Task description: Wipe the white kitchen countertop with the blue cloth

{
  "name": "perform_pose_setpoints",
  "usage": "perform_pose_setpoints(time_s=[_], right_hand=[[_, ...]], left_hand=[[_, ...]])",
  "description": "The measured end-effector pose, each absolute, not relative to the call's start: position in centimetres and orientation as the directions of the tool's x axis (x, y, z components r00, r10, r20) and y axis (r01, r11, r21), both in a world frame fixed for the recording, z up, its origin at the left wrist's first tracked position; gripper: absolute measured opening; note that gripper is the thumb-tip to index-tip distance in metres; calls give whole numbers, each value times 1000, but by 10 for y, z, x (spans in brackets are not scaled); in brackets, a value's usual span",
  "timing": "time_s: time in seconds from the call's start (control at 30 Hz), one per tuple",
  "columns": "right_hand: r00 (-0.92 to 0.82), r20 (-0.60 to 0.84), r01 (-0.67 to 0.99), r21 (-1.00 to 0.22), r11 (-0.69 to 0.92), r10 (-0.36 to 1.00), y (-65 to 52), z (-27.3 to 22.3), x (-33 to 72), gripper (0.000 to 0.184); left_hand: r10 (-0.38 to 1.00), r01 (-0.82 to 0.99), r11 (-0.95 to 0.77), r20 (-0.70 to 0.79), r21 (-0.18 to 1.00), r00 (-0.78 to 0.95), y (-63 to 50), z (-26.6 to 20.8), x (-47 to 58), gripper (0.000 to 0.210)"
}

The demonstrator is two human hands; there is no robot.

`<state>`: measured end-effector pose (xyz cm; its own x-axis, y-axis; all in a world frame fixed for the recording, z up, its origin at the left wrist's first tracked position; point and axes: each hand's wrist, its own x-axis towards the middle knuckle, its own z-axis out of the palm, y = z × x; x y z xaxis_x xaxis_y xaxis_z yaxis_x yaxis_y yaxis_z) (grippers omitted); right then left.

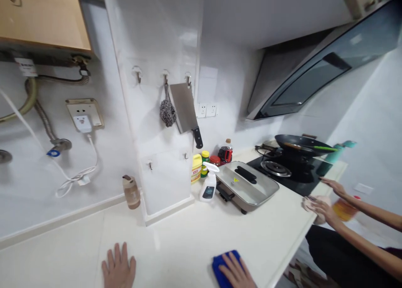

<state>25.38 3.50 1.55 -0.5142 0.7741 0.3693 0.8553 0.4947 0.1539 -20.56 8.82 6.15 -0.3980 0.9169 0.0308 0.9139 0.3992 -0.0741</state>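
Note:
My left hand (118,267) lies open on the white countertop (169,242), fingers spread, with nothing in it. At the lower middle-right, my right hand (237,272) holds a folded blue cloth (222,279) down against the counter. Its fingers reach across the top of the cloth, and the palm is partly cut off by the frame's lower edge. Beyond the cloth stand a white spray bottle (208,187) and a rectangular electric pan with a lid (251,187). A brown-tinted bottle (131,192) stands by the wall, farther back from my left hand.
On the right, another person's hands (323,208) are at the counter edge, one with a pale cloth. A wok (301,145) sits on the black cooktop (295,175). A cleaver (185,108) and steel scrubber (167,112) hang on the pillar; seasoning containers (205,160) stand behind the spray bottle.

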Motion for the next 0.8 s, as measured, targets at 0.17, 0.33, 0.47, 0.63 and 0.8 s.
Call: perform_pose_setpoints(time_s=[0.17,0.33,0.47,0.63,0.8], right_hand=[[-86,222,996,22,83,971,38,16,275,59],[181,275,949,203,-241,944,79,30,216,58],[147,227,947,248,-203,963,121,48,172,55],[67,195,975,196,-106,979,180,68,137,56],[81,153,983,153,-105,985,219,79,88,59]], left_hand=[[918,918,395,34,-30,-394,88,58,-206,66],[918,922,386,87,21,-386,89,47,-210,66],[912,921,386,130,54,-390,89,42,-209,65],[908,934,347,221,83,-356,89,32,-211,64],[905,924,370,188,92,-381,92,27,-212,66]])
